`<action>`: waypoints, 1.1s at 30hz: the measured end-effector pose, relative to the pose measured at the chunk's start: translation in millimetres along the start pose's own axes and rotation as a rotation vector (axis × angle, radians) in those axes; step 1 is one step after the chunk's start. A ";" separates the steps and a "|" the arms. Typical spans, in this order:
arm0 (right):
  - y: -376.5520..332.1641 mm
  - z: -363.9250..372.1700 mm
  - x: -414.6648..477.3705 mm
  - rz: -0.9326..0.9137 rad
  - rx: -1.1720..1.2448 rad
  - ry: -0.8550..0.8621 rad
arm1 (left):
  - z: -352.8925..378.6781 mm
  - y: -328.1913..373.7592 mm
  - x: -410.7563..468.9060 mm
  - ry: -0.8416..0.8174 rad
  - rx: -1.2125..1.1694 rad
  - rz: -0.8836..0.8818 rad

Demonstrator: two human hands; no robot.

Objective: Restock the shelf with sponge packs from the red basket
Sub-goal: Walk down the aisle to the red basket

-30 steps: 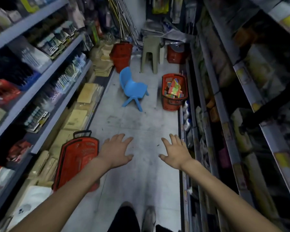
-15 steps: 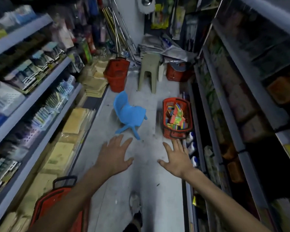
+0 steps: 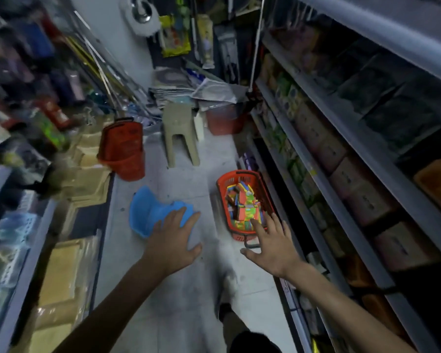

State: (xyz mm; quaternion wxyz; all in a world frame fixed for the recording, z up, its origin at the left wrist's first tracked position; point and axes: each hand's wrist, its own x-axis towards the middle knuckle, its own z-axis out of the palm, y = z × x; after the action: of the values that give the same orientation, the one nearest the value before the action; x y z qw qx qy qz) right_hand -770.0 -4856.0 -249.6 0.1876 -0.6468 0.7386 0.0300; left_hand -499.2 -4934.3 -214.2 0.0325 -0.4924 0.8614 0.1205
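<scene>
A red basket [image 3: 220, 184] stands on the aisle floor by the right-hand shelf unit [image 3: 323, 154]. Colourful sponge packs [image 3: 243, 206] fill it. My right hand [image 3: 274, 244] hovers just in front of the basket's near rim, fingers spread and holding nothing. My left hand [image 3: 175, 239] is stretched out beside it, palm down, fingers straight, over the edge of a small blue chair [image 3: 148, 215]. The shelves on the right carry stacked packs, blurred and dim.
Another red basket [image 3: 122, 151] sits further up the aisle on the left, with a beige plastic stool [image 3: 180, 133] behind it and a red bucket [image 3: 223, 121] at the back. Flat yellow packs [image 3: 61, 271] line the left floor. Shelving [image 3: 18, 271] runs along the left.
I have walked up the aisle: the basket with sponge packs and the blue chair are much closer. Both hands stay open and stretched forward. The red basket on the left has dropped out of view.
</scene>
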 end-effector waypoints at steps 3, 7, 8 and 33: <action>17.5 -11.4 61.8 0.063 0.061 0.027 | -9.5 -9.3 82.6 -0.031 0.041 0.086; 34.5 -42.4 131.2 0.142 0.126 0.001 | -36.3 -15.5 183.7 -0.138 0.109 0.180; 38.1 -48.6 147.3 0.156 0.146 0.016 | -43.7 -15.8 203.9 -0.155 0.134 0.204; 78.7 -67.4 399.2 0.773 0.449 0.149 | -72.4 18.5 675.5 -0.275 0.513 1.219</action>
State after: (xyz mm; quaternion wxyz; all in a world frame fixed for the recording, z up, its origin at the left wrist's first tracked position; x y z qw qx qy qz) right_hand -899.2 -5239.5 -328.8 0.2446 -0.2670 0.9257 -0.1098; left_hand -857.0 -5510.4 -258.8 0.1840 0.1245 0.9746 -0.0293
